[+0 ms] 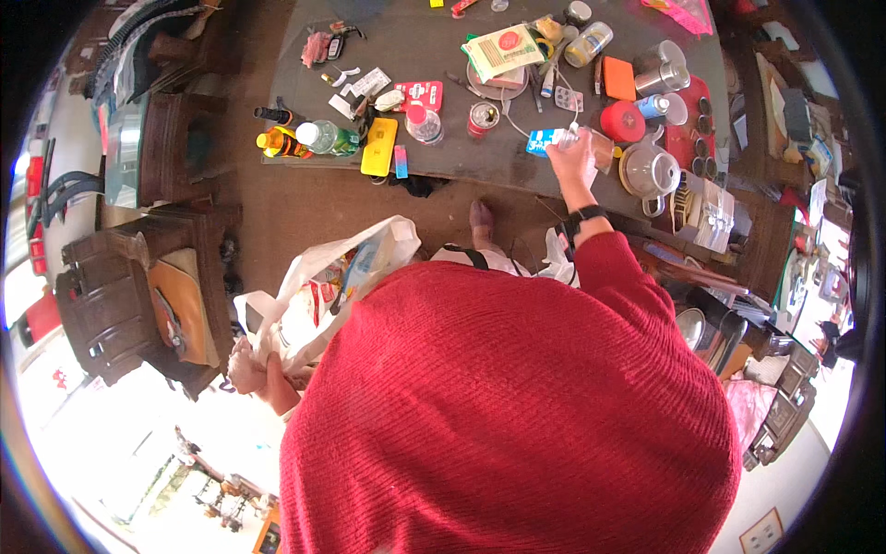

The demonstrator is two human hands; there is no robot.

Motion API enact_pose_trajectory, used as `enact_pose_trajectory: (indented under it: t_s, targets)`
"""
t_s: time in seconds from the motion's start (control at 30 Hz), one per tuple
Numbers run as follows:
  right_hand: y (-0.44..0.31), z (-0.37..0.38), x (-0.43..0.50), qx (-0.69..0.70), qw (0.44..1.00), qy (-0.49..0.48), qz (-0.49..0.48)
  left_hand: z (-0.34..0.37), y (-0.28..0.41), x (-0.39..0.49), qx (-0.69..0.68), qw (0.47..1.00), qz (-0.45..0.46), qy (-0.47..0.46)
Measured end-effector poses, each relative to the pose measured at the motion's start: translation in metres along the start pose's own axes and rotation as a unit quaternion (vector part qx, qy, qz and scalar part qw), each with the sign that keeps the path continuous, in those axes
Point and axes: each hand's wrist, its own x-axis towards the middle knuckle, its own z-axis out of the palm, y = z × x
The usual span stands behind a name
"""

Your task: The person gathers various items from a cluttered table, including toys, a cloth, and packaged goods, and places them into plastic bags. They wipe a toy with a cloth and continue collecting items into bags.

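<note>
My right hand (pixel 576 161), with a black band on its wrist, reaches over the near right part of the dark table (pixel 484 163). Its fingers are around a small clear container (pixel 567 138), beside a blue and white packet (pixel 542 142); how firmly they close is hard to see. A lidded teapot (pixel 651 170) stands just right of this hand. Low at the left, my left hand (pixel 259 374) is at the edge of a white plastic bag (pixel 301 277) holding colourful packages, its fingers on the bag.
Bottles (pixel 325 137), a yellow case (pixel 379 147), an open can (pixel 483 119) and a red round tin (pixel 622 121) stand along the near table edge. A red tray (pixel 685 90) with small dark cups lies at the right. A carved wooden chair (pixel 118 298) is at the left.
</note>
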Motion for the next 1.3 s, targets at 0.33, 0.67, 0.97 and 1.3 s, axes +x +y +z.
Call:
enact_pose_trajectory:
  t_s: [0.33,0.67,0.97,1.3]
  targets:
    - [-0.091,-0.133,0.014,0.481,0.856,-0.105,-0.155,-0.022,-0.036,0.020,-0.037,0.997,-0.068,-0.028]
    - [-0.168,-0.184,-0.010,0.546,0.805,-0.098,-0.211,-0.024,-0.067,0.038,-0.042,0.997,0.045,-0.042]
    - [-0.218,-0.186,-0.045,0.289,0.893,-0.077,-0.336,-0.011,-0.049,0.045,0.040,0.980,0.196,-0.008]
    - [-0.336,-0.274,-0.161,0.216,0.707,-0.135,-0.660,0.000,-0.030,0.049,-0.022,0.998,0.061,-0.026]
